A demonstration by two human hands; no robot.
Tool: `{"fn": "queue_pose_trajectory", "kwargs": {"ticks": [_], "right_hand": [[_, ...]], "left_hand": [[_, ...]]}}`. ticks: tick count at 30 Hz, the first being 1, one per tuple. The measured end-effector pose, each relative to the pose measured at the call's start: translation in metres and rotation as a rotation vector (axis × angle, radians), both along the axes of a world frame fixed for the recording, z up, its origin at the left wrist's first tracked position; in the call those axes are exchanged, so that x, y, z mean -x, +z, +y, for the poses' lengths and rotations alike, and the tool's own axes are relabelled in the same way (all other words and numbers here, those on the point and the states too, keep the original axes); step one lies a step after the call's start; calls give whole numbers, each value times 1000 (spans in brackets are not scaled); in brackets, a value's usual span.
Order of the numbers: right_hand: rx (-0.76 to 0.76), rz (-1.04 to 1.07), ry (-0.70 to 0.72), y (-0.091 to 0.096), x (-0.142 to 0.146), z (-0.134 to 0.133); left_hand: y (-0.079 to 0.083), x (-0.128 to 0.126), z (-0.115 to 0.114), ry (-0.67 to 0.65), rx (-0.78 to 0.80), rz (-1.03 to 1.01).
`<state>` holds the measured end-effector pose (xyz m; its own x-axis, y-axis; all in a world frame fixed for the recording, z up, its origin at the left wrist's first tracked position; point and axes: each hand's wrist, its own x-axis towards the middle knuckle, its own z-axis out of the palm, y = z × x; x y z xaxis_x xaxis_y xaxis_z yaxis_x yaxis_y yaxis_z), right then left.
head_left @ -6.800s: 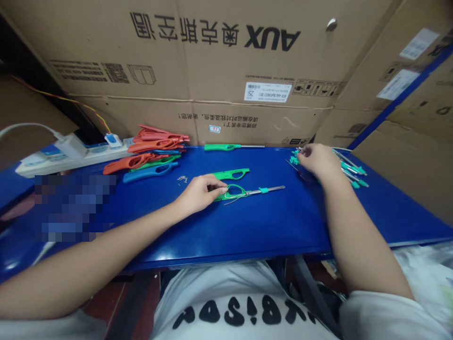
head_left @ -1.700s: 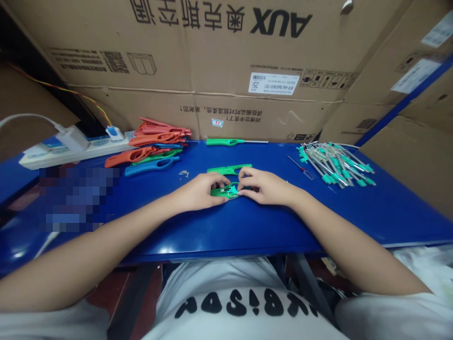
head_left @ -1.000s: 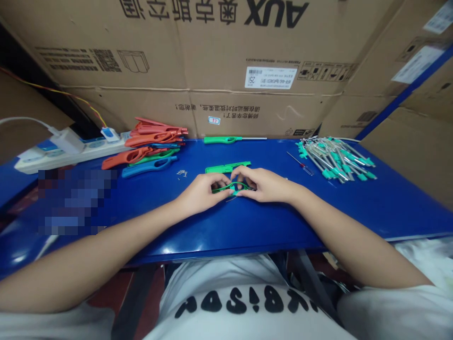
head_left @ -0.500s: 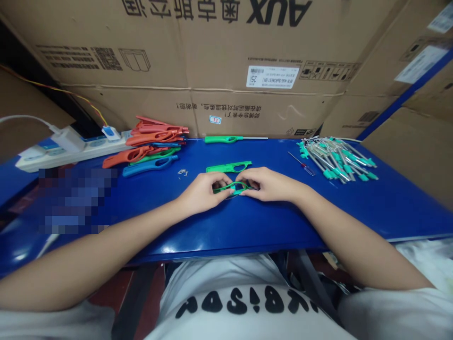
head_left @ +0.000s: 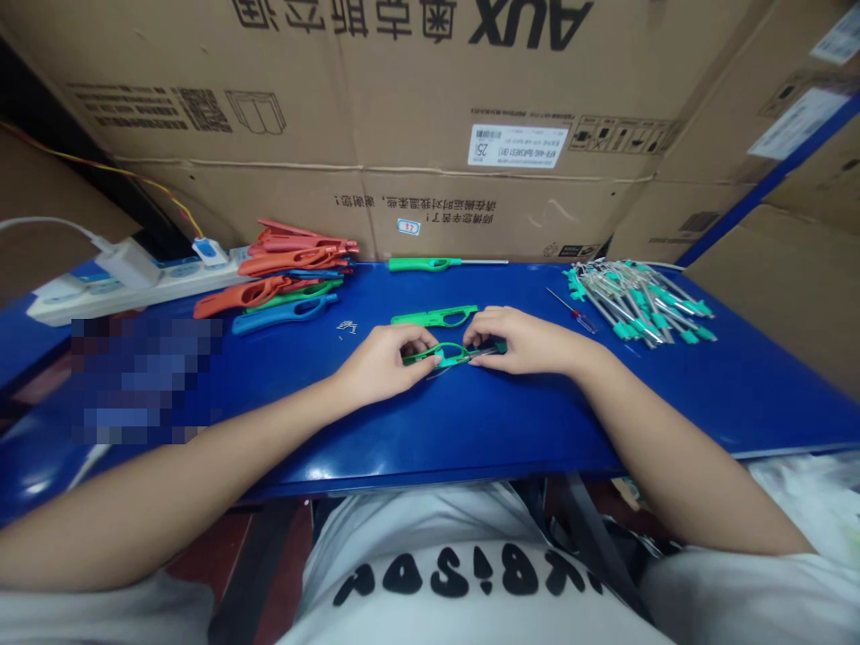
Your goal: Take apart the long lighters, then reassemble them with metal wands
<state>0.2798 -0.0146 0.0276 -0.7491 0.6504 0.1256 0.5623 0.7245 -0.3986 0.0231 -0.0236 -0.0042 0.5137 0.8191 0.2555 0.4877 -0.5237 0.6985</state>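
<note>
A green lighter casing half point(head_left: 451, 347), with a finger loop and a teal trigger piece in it, is held between my hands just above the table. My left hand point(head_left: 388, 360) is closed around its left end. My right hand point(head_left: 514, 342) pinches a metal lighter tube point(head_left: 485, 351) at the right end; a teal piece shows by those fingers. A thin wire sticks out below the casing. Just beyond my hands lies another green casing half point(head_left: 430, 317). Fingers hide parts of the held pieces.
Red, blue and green casings point(head_left: 288, 262) are piled at the back left beside a power strip point(head_left: 134, 287). Small metal pins point(head_left: 347, 328) lie nearby. A green lighter point(head_left: 423, 264) rests by the cardboard. On the right are a screwdriver point(head_left: 581, 318) and heaped metal tubes with teal parts point(head_left: 638, 300).
My right hand has shifted slightly right and away from the left hand, exposing the metal tube and more of the casing's loop. My left hand stays nearly still.
</note>
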Motion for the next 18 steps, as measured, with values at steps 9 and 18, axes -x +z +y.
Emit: {"fn": "queue_pose_trajectory", "kwargs": {"ticks": [9,18], "right_hand": [[52,-45,-45,-2,1,0],[61,-35,-43,0,1,-1]], "left_hand": [[-1,2,3,26,-2,4],[3,5,4,-22,-218,244]]}}
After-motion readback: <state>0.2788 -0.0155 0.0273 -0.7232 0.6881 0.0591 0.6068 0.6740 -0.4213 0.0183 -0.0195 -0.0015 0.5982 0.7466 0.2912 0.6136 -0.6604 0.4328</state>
